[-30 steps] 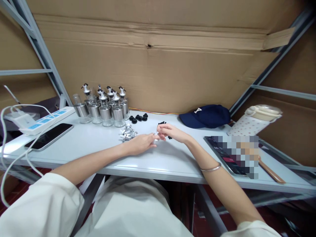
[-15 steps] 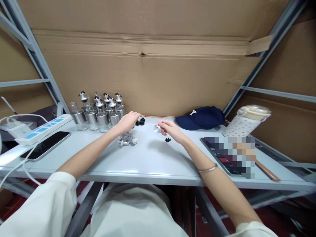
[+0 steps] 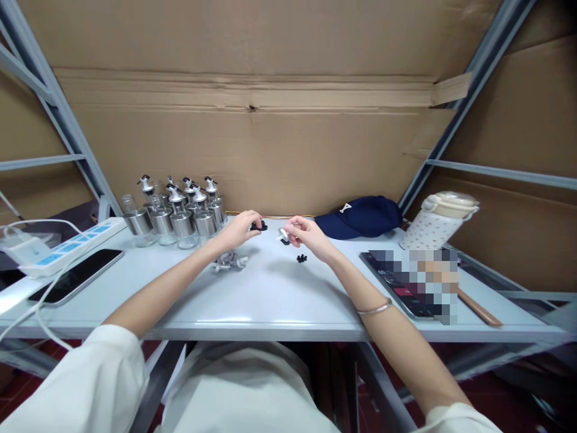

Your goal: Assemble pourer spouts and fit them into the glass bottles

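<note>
My left hand point(image 3: 243, 228) reaches past the loose white spouts point(image 3: 231, 261), its fingers bent in a pinch at the small black parts point(image 3: 262, 226). It closes on one of these black parts, though the fingers cover most of it. Between the thumb and fingers of my right hand point(image 3: 306, 233) is a silver-white pourer spout point(image 3: 283, 235), tilted, with a dark portion at its lower side. Several tiny black caps point(image 3: 302, 258) lie on the table just below that hand.
Glass bottles with steel sleeves point(image 3: 184, 225), several topped with pourers, stand back left. Nearby are a power strip point(image 3: 72, 245) with cables and a phone point(image 3: 76, 276). A navy cap point(image 3: 365, 218), a dotted tumbler point(image 3: 426, 227), and a partly blurred dark device point(image 3: 383, 270) occupy the right.
My left hand has lowered, its fingers curling at the black parts. My right hand has turned the spout, showing its dark portion. The whole view has shifted slightly.
</note>
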A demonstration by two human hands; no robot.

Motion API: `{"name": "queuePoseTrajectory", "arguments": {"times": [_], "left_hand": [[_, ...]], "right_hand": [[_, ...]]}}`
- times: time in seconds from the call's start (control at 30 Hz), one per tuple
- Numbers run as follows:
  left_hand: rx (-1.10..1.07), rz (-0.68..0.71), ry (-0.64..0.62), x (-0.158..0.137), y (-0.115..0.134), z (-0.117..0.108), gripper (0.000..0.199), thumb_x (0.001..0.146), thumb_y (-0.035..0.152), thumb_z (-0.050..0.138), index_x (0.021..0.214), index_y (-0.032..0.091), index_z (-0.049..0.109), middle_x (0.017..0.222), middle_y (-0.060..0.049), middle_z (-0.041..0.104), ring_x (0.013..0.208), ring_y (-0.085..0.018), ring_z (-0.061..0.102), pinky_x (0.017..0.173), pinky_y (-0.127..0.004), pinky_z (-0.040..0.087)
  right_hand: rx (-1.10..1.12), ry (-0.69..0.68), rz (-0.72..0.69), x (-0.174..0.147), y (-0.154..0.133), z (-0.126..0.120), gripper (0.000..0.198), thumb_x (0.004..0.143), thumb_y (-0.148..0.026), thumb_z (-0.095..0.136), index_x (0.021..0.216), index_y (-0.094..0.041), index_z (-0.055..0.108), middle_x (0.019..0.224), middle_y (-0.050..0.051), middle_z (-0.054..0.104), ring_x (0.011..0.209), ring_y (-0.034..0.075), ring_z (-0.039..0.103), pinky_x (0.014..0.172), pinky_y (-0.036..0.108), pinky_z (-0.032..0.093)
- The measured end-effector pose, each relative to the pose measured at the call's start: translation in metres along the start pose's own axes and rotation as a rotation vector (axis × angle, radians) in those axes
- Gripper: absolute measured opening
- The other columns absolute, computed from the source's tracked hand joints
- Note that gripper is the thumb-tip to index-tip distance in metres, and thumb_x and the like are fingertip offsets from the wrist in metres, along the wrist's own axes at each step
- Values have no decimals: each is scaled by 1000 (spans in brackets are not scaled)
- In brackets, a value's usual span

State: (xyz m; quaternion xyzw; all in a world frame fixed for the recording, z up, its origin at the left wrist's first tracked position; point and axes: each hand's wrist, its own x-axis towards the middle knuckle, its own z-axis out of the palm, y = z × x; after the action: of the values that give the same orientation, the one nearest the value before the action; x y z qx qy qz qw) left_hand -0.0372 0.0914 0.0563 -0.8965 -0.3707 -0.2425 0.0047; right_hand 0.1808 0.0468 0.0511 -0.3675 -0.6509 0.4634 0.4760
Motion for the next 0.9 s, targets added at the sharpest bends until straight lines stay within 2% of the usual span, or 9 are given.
{"name": "queuePoseTrajectory", "arguments": {"times": [0.1,0.23,0.37,0.53,0.73,0.8,0.9], "left_hand": [[-274,49,139,-23,30,-2,8,83,21,59,80,17,53,108,-7,64,96,-18,59,84,-31,45],[-374,134,225,-48,48,10,12,86,25,55,78,17,50,106,-9,63,98,-19,59,86,-35,45],[-433,65,238,-55,46,21,19,83,31,59,76,17,49,96,-7,63,87,-18,59,80,-33,47],[-475,-11,232,-54,45,22,20,79,31,63,78,17,48,79,-1,59,71,-13,56,69,-27,48],[-490,-45,229,-55,43,25,4,85,20,49,87,18,47,76,0,60,72,-13,60,71,-25,47],[-533,-87,238,-54,41,27,9,86,23,49,91,18,45,78,0,61,68,-12,61,67,-24,47],[-581,-95,255,-54,38,28,23,84,25,53,103,18,43,94,-4,62,66,-11,63,62,-23,46]], "right_hand": [[-50,-66,27,-2,-2,-2,43,62,-51,74,70,-18,48,46,-7,52,42,7,41,46,23,30],[-89,-190,61,-5,-2,-2,38,65,-47,74,70,-17,51,46,-6,55,43,8,46,49,23,35],[-82,-242,97,-6,0,-1,37,66,-46,74,69,-18,51,46,-5,57,43,8,49,49,23,36],[-57,-220,120,-7,1,2,41,63,-49,76,68,-18,49,48,-4,59,45,11,57,47,23,37],[-21,-134,95,-5,3,2,42,64,-50,75,70,-18,48,53,-2,62,47,11,58,51,24,40],[-28,-142,93,-5,5,2,42,65,-50,74,71,-18,48,54,-2,63,49,12,59,52,24,41],[-34,-148,84,-5,6,3,42,65,-51,74,72,-18,48,55,-1,64,51,12,60,54,25,41]]}}
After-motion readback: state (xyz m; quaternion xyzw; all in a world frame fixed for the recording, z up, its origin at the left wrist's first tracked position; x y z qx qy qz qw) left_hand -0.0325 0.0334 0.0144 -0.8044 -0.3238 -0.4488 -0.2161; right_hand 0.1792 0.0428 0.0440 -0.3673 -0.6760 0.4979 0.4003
